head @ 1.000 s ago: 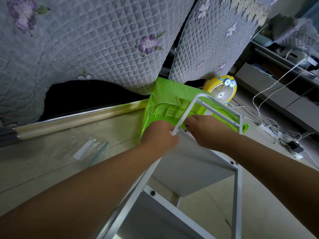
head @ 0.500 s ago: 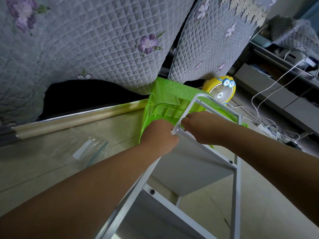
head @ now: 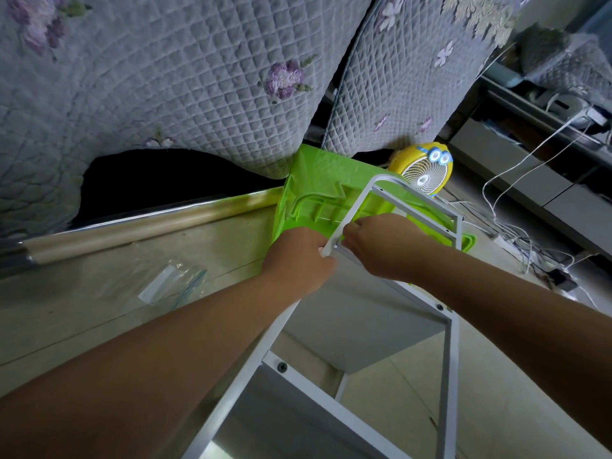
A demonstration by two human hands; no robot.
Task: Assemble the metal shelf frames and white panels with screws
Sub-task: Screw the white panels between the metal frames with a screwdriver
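White frame [head: 451, 376] standing; panels [head: 357, 326] fastened by screws [head: 282, 366].

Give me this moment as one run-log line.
step: working upper joint | left hand: grips white metal frame at joint | right hand: fingers at same joint, hold unclear | white panel: below hands, in frame

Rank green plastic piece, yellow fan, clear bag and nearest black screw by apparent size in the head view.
1. green plastic piece
2-3. clear bag and yellow fan, unranked: the bag's outline is too faint
4. black screw
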